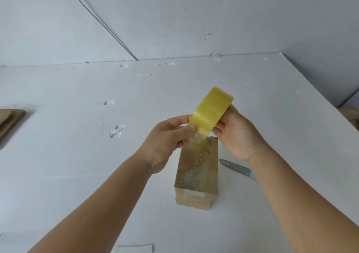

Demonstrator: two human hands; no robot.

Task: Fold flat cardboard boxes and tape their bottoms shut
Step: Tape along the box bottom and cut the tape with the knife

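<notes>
While both hands were raised above the white table [77, 155], a small cardboard box [196, 177] stood on it near the middle of the view, closed on top, so what it held could not be told; clear tape lay along its top seam and ran a little way down its near face. At three o'clock from the box a knife [238, 168] with a pale blue handle lay flat on the table, just beside it. At nine o'clock, well apart by the table's left edge, lay a stack of flat cardboard [9, 122]. At six o'clock, near the bottom of the view, lay a pale strip [134, 248]. The right hand [240, 134] gripped a yellowish roll of tape [211, 109] held above the far end of the box, fingers curled around its rim. The left hand [169, 136] pinched the loose end of the tape at the roll's lower edge between thumb and forefinger.
</notes>
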